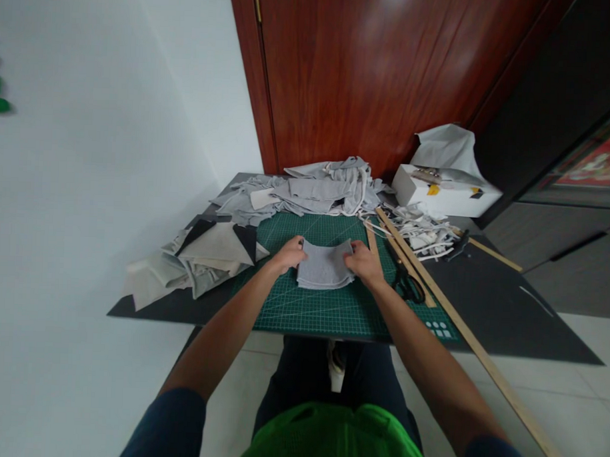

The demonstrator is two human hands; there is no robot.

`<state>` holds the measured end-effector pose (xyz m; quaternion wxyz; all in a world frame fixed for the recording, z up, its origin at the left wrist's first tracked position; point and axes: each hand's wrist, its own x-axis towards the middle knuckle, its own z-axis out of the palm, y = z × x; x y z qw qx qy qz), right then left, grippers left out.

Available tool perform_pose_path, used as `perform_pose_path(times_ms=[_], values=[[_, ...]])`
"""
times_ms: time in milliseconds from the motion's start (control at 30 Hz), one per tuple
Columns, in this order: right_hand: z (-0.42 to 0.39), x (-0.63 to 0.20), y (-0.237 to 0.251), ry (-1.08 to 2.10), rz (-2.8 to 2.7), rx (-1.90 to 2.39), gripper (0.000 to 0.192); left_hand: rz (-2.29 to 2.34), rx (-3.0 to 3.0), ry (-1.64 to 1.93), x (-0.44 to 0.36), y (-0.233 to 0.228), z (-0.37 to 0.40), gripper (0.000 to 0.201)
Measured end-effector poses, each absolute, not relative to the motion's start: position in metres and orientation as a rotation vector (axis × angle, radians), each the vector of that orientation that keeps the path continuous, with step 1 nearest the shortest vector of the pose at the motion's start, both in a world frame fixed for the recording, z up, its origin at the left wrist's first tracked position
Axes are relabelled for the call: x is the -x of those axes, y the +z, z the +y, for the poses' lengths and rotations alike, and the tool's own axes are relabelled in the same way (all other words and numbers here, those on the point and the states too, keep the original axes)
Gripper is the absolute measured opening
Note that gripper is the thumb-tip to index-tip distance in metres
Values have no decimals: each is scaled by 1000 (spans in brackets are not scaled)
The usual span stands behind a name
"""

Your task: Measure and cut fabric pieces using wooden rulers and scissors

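A grey piece of fabric (326, 266), curved along its near edge and seemingly in layers, lies over the green cutting mat (322, 316). My left hand (290, 253) pinches its upper left corner. At the upper right corner, the fingers of my right hand (362, 261) are closed on the same cloth. Black-handled scissors (409, 285) rest on the mat to the right of my right hand, partly over a short wooden ruler.
Crumpled grey cloth (316, 189) is heaped at the back. Fabric pieces (214, 252) lie left. A long wooden strip (462, 320) crosses the right side and overhangs the table's near edge. Fabric scraps (419, 232) and a white box (446, 193) stand back right.
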<state>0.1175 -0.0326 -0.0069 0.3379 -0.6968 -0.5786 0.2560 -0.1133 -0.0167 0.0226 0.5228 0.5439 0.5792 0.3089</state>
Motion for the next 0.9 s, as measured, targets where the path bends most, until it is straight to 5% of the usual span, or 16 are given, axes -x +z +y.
perform_pose_path(times_ms=[233,567,700,900], values=[[-44,-58,-8,1183,-1625,1121,45,1348,-1112,890,98,28,-22,17],[-41,-82,-15,1239,-958,1314,20,1128,-1052,1189,93,27,-20,80],[-44,-89,-6,1525,-908,1176,29,1016,-1087,1214,80,36,-18,79],[-51,-142,0,1057,-1019,1369,72,1139,-1230,921,35,38,-20,37]])
